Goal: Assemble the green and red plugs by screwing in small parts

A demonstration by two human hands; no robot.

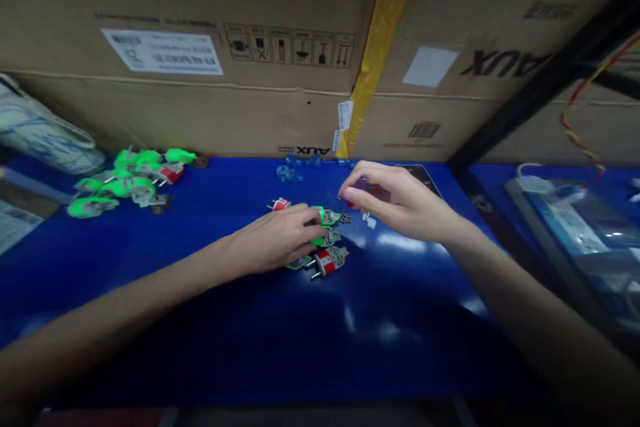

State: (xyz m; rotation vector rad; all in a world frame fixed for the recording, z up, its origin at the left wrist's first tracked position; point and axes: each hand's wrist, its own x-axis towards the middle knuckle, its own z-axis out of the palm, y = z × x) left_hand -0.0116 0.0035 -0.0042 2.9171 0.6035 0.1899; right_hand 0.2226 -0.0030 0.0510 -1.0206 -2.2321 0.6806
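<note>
My left hand rests over a small cluster of opened electrical plugs, its fingers closed on a green plug. Just below lies a second green plug, partly under the fingers. A red and white plug with two metal pins sits nearest me, and another red plug shows behind the hand. My right hand is pinched around what looks like a small screwdriver, mostly hidden by the fingers, its thin shaft pointing down towards the green plug. Tiny metal parts lie beside that plug.
Small white pieces lie below my right hand. Blue translucent parts sit farther back, near a phone-like device. More green plugs are heaped at the left. Large cardboard boxes wall the back; a dark post stands right.
</note>
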